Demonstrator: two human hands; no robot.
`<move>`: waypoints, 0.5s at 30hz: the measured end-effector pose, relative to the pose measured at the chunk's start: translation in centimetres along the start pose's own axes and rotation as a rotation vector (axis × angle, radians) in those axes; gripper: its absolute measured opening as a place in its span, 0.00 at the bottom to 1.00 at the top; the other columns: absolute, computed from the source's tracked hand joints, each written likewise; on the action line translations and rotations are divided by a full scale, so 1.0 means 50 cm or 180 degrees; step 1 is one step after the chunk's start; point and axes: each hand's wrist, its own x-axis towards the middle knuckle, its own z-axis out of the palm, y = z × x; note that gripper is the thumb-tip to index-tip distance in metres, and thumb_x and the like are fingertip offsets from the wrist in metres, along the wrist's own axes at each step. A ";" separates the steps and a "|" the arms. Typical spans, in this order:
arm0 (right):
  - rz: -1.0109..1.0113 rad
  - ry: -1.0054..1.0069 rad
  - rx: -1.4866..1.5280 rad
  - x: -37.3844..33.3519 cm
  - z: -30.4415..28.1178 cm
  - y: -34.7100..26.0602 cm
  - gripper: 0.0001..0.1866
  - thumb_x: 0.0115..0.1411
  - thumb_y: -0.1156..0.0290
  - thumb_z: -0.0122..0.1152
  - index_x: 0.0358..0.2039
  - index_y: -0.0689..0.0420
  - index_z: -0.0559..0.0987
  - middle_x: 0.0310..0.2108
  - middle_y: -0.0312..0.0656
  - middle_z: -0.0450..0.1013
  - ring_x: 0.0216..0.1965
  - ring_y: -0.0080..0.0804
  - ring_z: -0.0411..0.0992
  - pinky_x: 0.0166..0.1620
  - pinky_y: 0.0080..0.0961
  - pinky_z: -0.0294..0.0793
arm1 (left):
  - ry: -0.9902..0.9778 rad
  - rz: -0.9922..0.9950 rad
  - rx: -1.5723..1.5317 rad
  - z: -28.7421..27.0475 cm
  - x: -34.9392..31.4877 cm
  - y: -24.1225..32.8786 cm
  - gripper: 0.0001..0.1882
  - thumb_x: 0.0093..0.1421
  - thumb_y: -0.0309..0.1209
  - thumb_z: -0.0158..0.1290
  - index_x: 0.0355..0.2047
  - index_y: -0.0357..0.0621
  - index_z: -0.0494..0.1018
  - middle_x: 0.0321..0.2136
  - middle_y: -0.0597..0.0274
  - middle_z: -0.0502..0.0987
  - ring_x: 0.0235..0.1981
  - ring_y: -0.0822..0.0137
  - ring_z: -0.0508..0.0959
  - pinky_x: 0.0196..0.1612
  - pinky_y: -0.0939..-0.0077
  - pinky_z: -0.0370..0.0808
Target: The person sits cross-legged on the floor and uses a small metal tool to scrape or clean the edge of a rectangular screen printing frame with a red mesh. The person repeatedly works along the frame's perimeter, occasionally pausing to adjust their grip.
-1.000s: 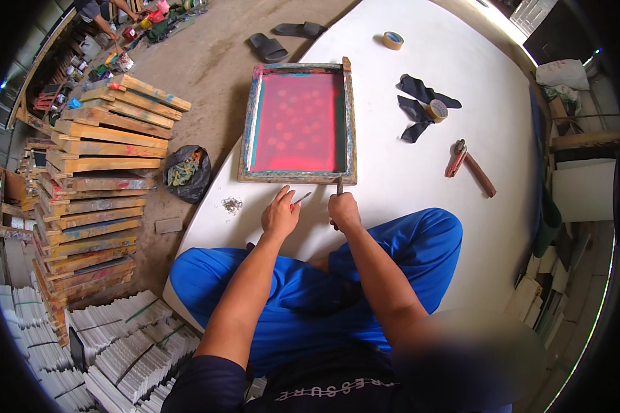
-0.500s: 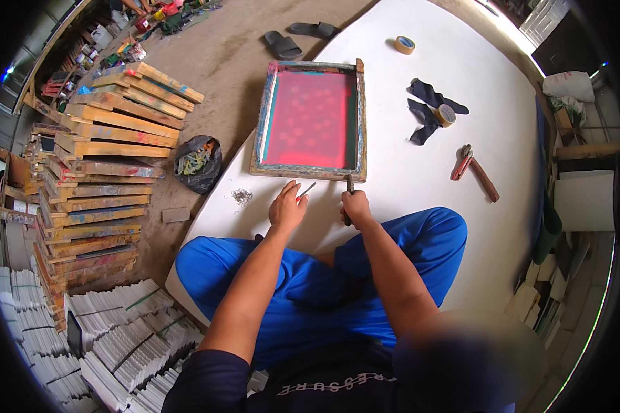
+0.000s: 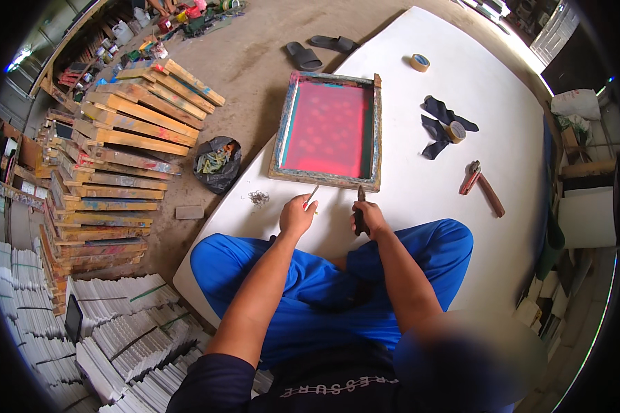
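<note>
Sits cross-legged in blue trousers (image 3: 269,265) on a broad white surface (image 3: 496,275), with both forearms reaching forward and the hands well apart. Grips a dark, plier-like tool (image 3: 360,219) in the right hand (image 3: 372,215), fingers closed round it, its end pointing away from the body at the near rail of a paint-stained screen frame (image 3: 324,179). Comes too near that rail, close to its right corner, to tell contact from a narrow gap. Holds a slim tool with a red part (image 3: 311,199) in the left hand (image 3: 295,218), fingers curled about it, tip angled up toward the same rail. Has the frame lying straight ahead, its far left corner jutting past the surface's edge, with pink-red mesh (image 3: 327,131) stretched inside. Shows a scatter of tiny metal bits (image 3: 258,199) left of the left hand. Includes, farther right, dark cloth strips (image 3: 434,149) beside a tape roll (image 3: 456,132), another roll (image 3: 419,62) beyond, and a red-handled tool (image 3: 470,181) next to a brown bar (image 3: 490,197). Takes in, off to the left, a black bag (image 3: 222,180) and stacked wooden frames (image 3: 134,175) on the floor (image 3: 248,76).
</note>
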 end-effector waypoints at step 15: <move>0.0324 -0.1266 -0.0808 -0.072 0.093 -0.002 0.16 0.66 0.66 0.58 0.49 0.64 0.75 0.27 0.47 0.79 0.24 0.36 0.78 0.28 0.33 0.79 | -0.0185 0.0345 -0.0826 0.032 0.004 0.000 0.12 0.64 0.37 0.60 0.35 0.40 0.79 0.24 0.54 0.80 0.26 0.61 0.79 0.34 0.66 0.75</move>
